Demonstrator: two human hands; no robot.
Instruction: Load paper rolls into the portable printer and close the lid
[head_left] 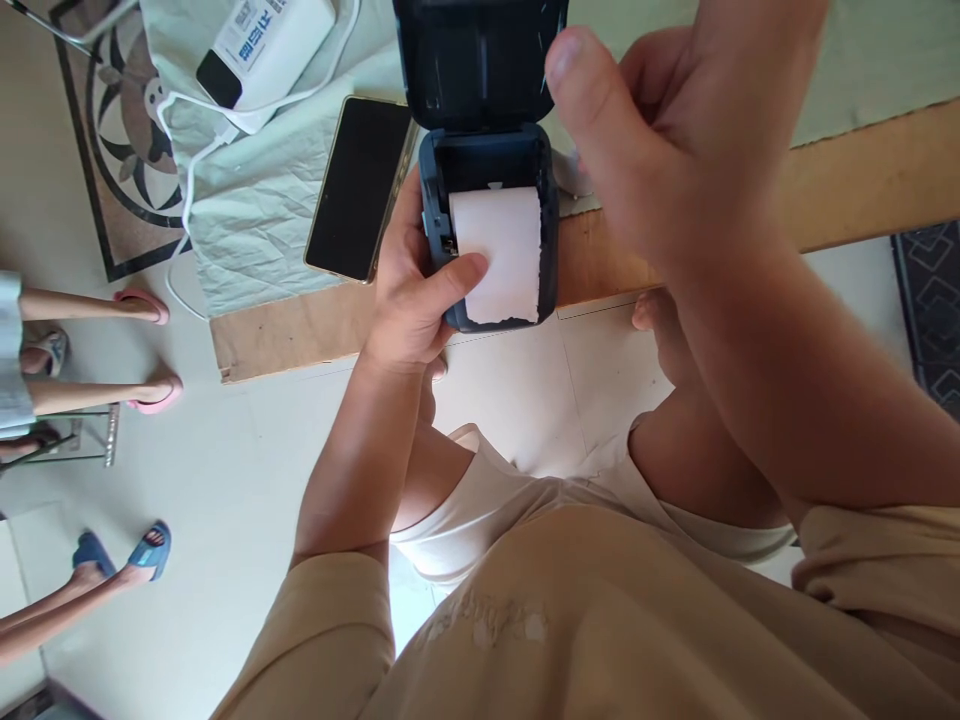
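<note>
So our left hand [409, 300] has its grip wrapped around the small dark blue plastic label printer [487, 235], fingers closed around its left side and the thumb pressing flat on the strip of white paper [499, 255] that comes out of the open compartment. The printer's lid is flipped up and stands open at the far end, and the paper lies over the front edge with a ragged torn end. We're holding the printer at the near edge of the plywood counter [862, 180], partly over the edge.

Our right hand [675, 130] is up in the air, close to the camera, just right of the printer, fingers loosely curled with the thumb sticking out toward the lid. It's got nothing in it as far as we can see.

Just left of the printer there's a black smartphone [360, 190] lying screen-up on a wrinkled pale green cloth [255, 220]. Further back on the cloth sits a white power bank [262, 45] with a white cable [187, 160] looping off it.

Off to the left on the pale tiled floor [225, 480], other people's feet in pink sandals [146, 345] and blue sandals [124, 555].
</note>
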